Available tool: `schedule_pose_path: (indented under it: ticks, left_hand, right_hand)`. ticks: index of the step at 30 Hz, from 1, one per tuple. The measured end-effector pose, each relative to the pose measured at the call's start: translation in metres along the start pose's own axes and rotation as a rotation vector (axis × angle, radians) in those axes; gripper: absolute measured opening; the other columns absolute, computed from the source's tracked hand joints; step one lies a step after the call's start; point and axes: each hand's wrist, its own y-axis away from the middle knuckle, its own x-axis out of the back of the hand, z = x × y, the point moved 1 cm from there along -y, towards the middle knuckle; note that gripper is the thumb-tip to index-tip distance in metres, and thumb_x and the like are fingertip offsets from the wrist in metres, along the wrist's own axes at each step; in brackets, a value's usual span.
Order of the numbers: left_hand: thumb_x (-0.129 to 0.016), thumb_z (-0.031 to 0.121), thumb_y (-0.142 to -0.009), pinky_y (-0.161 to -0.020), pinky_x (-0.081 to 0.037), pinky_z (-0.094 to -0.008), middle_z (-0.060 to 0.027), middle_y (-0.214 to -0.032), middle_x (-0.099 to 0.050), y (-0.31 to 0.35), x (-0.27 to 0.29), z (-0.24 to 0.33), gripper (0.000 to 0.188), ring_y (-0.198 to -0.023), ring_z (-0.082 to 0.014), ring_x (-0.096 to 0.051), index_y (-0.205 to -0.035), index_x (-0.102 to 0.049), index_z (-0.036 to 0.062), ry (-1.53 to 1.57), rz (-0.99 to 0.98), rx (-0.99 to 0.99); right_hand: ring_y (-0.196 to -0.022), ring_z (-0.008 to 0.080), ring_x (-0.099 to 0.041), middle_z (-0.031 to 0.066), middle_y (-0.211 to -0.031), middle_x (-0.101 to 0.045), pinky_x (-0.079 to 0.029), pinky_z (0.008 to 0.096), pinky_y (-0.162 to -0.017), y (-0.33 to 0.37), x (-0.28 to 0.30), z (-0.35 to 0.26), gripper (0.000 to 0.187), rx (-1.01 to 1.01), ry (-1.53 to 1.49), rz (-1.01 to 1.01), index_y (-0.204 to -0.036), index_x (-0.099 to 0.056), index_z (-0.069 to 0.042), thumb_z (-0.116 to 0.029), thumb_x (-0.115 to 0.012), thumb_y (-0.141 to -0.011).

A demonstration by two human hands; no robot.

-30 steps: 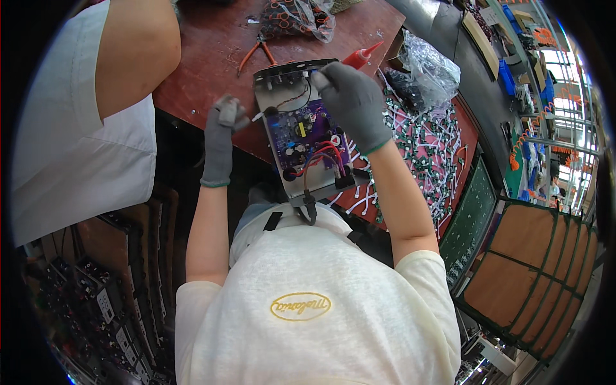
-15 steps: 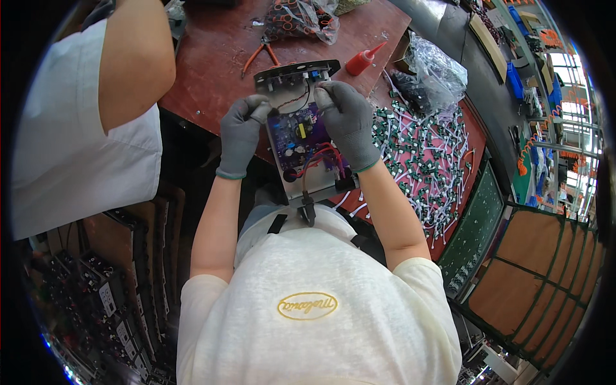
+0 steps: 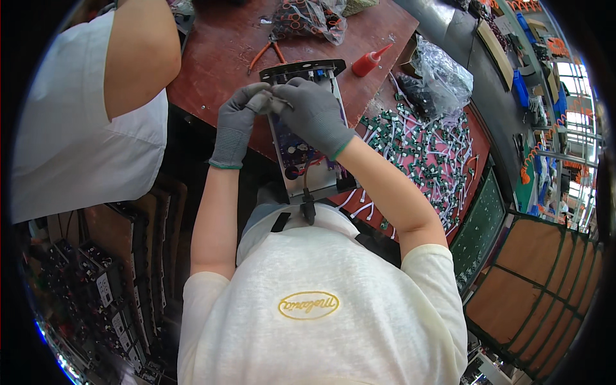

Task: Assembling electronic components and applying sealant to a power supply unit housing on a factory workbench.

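Note:
An electronic unit, a metal tray with a black end panel (image 3: 308,67) and a circuit board (image 3: 296,149), lies in front of me, its near end close to my waist. My left hand (image 3: 236,119), in a grey glove, is above the tray's left edge with fingers pinched. My right hand (image 3: 316,115), also gloved, reaches across the board, its closed fingertips meeting the left ones. Something small and dark shows between them, too blurred to name. Both hands and the right wrist hide much of the board and its thin wires. A thick dark cable (image 3: 307,176) rises near the board's lower end.
Beyond the panel lie orange-handled pliers (image 3: 269,55) and a bag of orange-ringed parts (image 3: 308,22). A red squeeze bottle (image 3: 367,64) lies to the right. Many small wired connectors (image 3: 417,154) cover the right side, below a clear plastic bag (image 3: 443,70). At left is another person's arm (image 3: 142,58).
My right hand has moved left across the board to meet the left hand. The fingertips, apart before, are now together. The view has shifted slightly.

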Motion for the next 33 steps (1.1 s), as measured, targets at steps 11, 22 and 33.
schedule_pose_path:
  ticks: [11,22,33]
  left_hand:
    - [-0.053,0.005,-0.091,-0.091,-0.048,-0.0285,-0.0136,-0.124,-0.056,0.001,0.005,0.009,0.038,-0.111,-0.0185,-0.057,-0.129,-0.049,0.0012,-0.360,0.159,-0.207]
    - [-0.052,0.006,-0.090,-0.098,-0.040,-0.0283,-0.0111,-0.133,-0.049,-0.010,0.001,0.000,0.049,-0.118,-0.0177,-0.050,-0.138,-0.041,0.0033,-0.530,-0.022,-0.189]
    - [-0.053,0.003,-0.089,-0.102,-0.041,-0.0325,-0.0117,-0.134,-0.047,-0.011,0.002,-0.009,0.051,-0.121,-0.0203,-0.049,-0.138,-0.039,0.0042,-0.468,-0.044,-0.176]
  right_hand:
    - [-0.069,0.0323,-0.063,0.0148,-0.071,-0.063,-0.049,0.0414,-0.064,-0.004,-0.003,-0.003,0.023,-0.152,0.160,-0.090,-0.072,-0.064,-0.005,-0.027,-0.061,-0.080]
    - [-0.071,0.0341,-0.063,0.0158,-0.072,-0.064,-0.049,0.0445,-0.067,-0.016,-0.015,-0.001,0.025,-0.245,0.256,-0.216,-0.074,-0.065,-0.006,-0.031,-0.061,-0.077]
    - [-0.070,0.0351,-0.063,0.0165,-0.072,-0.063,-0.048,0.0443,-0.064,-0.012,-0.017,-0.001,0.027,-0.258,0.215,-0.124,-0.075,-0.065,-0.006,-0.032,-0.062,-0.076]
